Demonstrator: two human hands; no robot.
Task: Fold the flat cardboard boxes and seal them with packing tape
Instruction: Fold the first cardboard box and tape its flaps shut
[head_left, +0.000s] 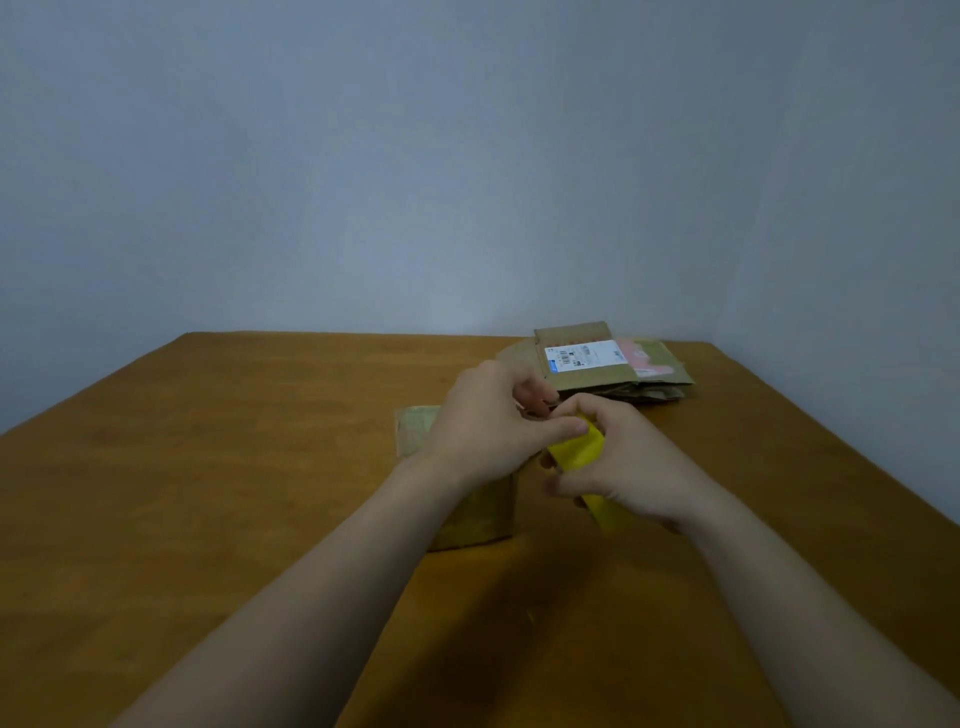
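Note:
A yellow roll of packing tape (579, 452) is held above the table, gripped by my right hand (618, 462) with fingers curled round it. My left hand (488, 421) is against the roll's top, its thumb pressed on the yellow surface and its fingertips pinching at the roll's far edge. Below and behind my left hand stands a folded brown cardboard box (475, 512), mostly hidden by my wrist. A stack of flat cardboard boxes (592, 371), the top one bearing a white shipping label, lies at the table's far right.
The wooden table (234, 467) reaches a blue-grey wall at the back and right. Its right edge runs diagonally close to the flat stack.

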